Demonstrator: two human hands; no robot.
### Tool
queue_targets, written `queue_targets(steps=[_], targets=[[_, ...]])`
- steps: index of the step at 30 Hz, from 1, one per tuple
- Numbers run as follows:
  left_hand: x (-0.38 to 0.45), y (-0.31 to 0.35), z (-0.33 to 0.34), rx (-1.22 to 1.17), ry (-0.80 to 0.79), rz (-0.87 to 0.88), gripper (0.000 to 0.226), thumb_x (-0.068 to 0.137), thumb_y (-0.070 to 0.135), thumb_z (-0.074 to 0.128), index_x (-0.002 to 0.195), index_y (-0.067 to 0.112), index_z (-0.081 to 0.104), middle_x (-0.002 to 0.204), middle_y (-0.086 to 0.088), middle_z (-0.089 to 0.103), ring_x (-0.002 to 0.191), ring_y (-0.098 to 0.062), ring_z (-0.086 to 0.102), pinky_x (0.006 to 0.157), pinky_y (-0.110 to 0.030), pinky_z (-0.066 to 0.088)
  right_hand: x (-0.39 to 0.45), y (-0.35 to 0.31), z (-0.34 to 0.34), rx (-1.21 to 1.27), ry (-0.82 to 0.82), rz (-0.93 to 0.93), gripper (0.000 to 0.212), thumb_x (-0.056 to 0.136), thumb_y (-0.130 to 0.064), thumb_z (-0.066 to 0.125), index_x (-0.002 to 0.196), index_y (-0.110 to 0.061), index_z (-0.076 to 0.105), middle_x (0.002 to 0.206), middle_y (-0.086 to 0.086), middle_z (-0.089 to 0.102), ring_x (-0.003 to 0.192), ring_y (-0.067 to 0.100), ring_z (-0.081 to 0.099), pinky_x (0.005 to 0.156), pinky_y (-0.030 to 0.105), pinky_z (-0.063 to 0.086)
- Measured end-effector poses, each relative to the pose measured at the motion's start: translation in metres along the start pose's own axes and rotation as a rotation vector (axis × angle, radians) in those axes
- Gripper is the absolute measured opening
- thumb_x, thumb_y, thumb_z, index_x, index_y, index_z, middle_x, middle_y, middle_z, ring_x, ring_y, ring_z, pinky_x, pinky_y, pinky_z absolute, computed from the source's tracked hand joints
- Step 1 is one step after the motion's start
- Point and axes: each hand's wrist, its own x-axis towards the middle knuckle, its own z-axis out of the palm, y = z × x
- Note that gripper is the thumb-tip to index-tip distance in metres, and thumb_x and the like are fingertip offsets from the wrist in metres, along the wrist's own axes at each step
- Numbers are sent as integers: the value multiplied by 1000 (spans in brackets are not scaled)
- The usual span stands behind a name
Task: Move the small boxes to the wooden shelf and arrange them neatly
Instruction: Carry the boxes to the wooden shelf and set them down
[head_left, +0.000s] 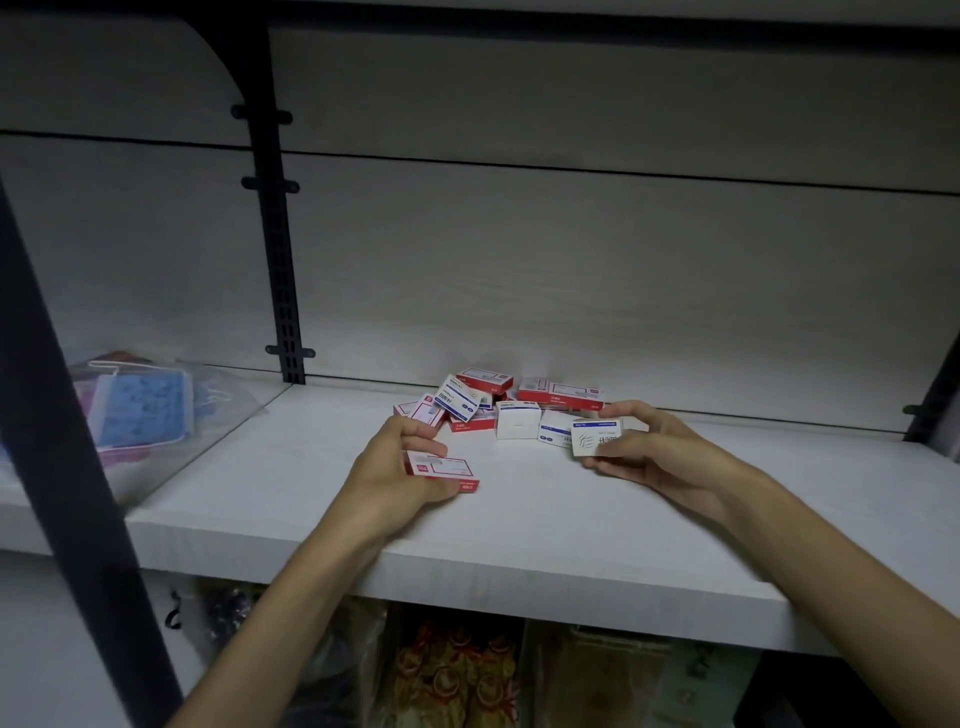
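Note:
A loose heap of several small boxes (511, 408), red-and-white and blue-and-white, lies near the back of the pale wooden shelf (291, 483). My left hand (395, 470) grips a red-and-white box (441, 470) that lies flat on the shelf in front of the heap. My right hand (644, 452) holds a blue-and-white box (596, 437) just above the shelf, at the right front edge of the heap, its printed face turned towards me.
A clear plastic bin (140, 410) with coloured items stands at the left. A black slotted upright (280, 270) runs up the back wall, and a thick black post (62, 415) crosses the left foreground. Packaged goods (457, 670) fill the space below the shelf.

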Motion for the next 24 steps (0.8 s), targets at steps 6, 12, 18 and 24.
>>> queue_targets(steps=[6, 12, 18, 24], targets=[[-1, -2, -2, 27, 11, 17, 48, 67, -4, 87, 99, 28, 72, 104, 8, 71, 92, -8, 69, 75, -20, 54, 1, 1, 2, -48, -22, -24, 52, 80, 24, 62, 120, -9, 59, 113, 31, 69, 100, 41, 70, 95, 41, 56], [-4, 1, -2, -9, -12, 37, 53, 66, -12, 84, 101, 24, 68, 104, 6, 69, 78, 1, 70, 61, -15, 51, -2, 1, 5, -70, -41, -37, 48, 82, 21, 63, 119, -9, 59, 113, 30, 69, 99, 40, 70, 91, 38, 58], [-1, 1, 0, -48, 43, 29, 47, 72, -8, 81, 102, 25, 67, 96, 2, 67, 79, -10, 63, 58, -14, 48, -2, 0, 6, -87, -56, -41, 48, 83, 19, 65, 121, -9, 59, 112, 29, 70, 99, 39, 71, 86, 34, 61], [1, -3, 1, -46, 143, 66, 14, 89, 24, 74, 99, 25, 65, 94, 8, 75, 87, -13, 69, 70, -29, 54, -3, 0, 6, -93, -69, -47, 48, 83, 17, 66, 122, -8, 59, 112, 27, 71, 96, 38, 71, 88, 36, 59]])
